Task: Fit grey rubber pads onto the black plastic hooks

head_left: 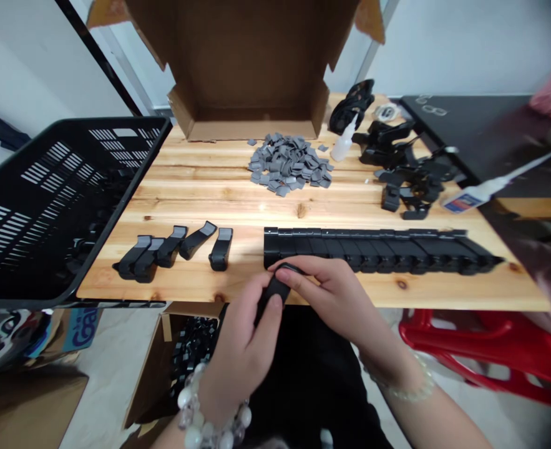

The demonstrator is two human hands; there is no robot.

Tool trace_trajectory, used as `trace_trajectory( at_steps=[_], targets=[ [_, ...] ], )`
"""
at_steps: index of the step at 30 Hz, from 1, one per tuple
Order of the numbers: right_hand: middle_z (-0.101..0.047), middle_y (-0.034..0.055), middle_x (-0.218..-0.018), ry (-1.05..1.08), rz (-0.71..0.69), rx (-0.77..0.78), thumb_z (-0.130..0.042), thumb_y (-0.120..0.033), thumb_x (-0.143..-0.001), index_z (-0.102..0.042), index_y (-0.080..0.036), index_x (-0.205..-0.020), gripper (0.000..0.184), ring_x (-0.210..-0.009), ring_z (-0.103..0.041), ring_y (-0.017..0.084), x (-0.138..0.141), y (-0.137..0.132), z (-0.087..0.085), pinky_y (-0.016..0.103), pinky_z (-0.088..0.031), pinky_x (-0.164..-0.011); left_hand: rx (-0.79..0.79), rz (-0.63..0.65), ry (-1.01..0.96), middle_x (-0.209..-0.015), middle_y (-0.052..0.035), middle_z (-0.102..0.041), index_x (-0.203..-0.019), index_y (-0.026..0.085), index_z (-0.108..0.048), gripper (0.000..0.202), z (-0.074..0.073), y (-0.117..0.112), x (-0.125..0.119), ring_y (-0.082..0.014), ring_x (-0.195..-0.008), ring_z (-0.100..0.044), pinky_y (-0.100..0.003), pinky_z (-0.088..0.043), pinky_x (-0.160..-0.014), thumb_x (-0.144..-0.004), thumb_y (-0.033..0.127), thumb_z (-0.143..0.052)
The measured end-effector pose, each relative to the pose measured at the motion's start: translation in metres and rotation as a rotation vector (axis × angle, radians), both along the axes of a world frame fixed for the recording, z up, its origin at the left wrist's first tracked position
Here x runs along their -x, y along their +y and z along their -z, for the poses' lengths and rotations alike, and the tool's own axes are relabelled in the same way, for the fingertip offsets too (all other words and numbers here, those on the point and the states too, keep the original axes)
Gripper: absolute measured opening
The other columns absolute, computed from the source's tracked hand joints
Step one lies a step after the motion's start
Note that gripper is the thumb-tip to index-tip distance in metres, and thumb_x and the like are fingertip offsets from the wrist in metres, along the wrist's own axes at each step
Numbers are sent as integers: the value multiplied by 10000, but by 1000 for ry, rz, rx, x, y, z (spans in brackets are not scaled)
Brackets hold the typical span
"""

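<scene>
Both my hands hold one black curved plastic piece [275, 288] over the table's front edge. My left hand [249, 330] wraps round its lower side with the thumb on top. My right hand [324, 284] pinches its upper end between thumb and fingers. Just beyond them, a long row of black plastic pieces [378, 252] lies side by side. To the left rest several black pieces with grey pads [221, 248] on their upper ends. Farther back is a heap of small grey pads [287, 162].
A black basket [130, 181] stands left. An open cardboard box [251, 125] is at the back. White bottles [343, 142] and loose black parts [410, 168] lie right. A red stool [481, 343] stands below right, a carton of black parts [151, 358] below left.
</scene>
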State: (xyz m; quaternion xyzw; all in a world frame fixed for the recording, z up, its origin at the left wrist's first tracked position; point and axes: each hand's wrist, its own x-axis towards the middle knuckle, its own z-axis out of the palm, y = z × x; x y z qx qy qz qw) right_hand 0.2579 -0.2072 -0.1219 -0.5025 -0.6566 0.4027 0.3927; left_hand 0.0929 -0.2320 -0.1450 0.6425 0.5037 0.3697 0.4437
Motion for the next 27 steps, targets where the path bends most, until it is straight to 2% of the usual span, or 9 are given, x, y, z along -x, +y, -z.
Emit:
trace_trajectory(
  at_steps=[4,6,9,13,17,20,23,25,27],
  targets=[
    [-745,30,-1048,-110,29,-70,-609,-340,-912,-739,-208,-1049,230,-963,-689,190,-10,21,-3,253,-527,-811,-37,-154,118,-1274,-68,-616,-1249,223,-558,306,0,32,8,-231,-1189,-569,-369,-448,-1040,-1004,336,-415],
    [-748,40,-1020,-202,81,-103,-607,-306,-903,-751,-194,-990,202,-932,-689,196,-18,38,-6,271,-522,-804,-56,-201,216,-1307,-115,-586,-1308,169,-513,361,6,47,11,-259,-1239,-538,-419,-409,-1086,-1002,306,-380],
    [-750,59,-976,-443,106,-122,-565,-232,-903,-760,-173,-926,205,-878,-684,212,-30,71,-8,299,-504,-781,-148,-215,324,-1350,-183,-522,-1402,88,-412,446,19,63,11,-271,-1314,-471,-435,-395,-1103,-996,246,-317],
    [-744,95,-947,-750,97,-145,-528,-186,-902,-754,-138,-948,236,-896,-675,232,-36,119,-6,297,-475,-789,-310,-250,411,-1286,-214,-493,-1379,49,-434,453,32,73,7,-279,-1251,-507,-435,-423,-1062,-970,166,-279],
    [-727,140,-883,-953,37,-114,-564,-222,-889,-737,-94,-924,218,-834,-668,224,-29,154,6,271,-461,-736,-432,-366,561,-1305,-248,-484,-1315,23,-506,415,26,70,-2,-347,-1257,-447,-529,-366,-1063,-960,160,-339],
    [-709,213,-964,-988,12,-161,-572,-184,-870,-726,-47,-915,211,-913,-656,262,-23,167,15,292,-451,-789,-458,-370,654,-1271,-192,-556,-1223,107,-584,321,17,64,-12,-363,-1212,-450,-578,-349,-1018,-965,224,-433],
    [-696,259,-970,-985,2,-196,-509,-100,-861,-720,-11,-910,234,-937,-655,302,-22,171,17,329,-447,-804,-439,-266,731,-1104,-140,-639,-992,141,-660,226,14,64,-23,-352,-1151,-479,-557,-352,-981,-961,258,-469],
    [-709,230,-913,-959,-1,-197,-482,-78,-853,-726,-24,-902,255,-893,-668,293,-24,168,13,329,-456,-783,-435,-231,800,-1006,-140,-653,-876,133,-664,249,15,67,-28,-354,-1112,-498,-552,-348,-967,-958,269,-471],
    [-728,155,-859,-923,-7,-196,-478,-87,-858,-738,-75,-933,271,-848,-679,248,-26,159,7,302,-471,-771,-433,-219,862,-962,-154,-652,-829,121,-663,285,18,71,-31,-360,-1082,-510,-557,-342,-964,-956,285,-467]
  ],
)
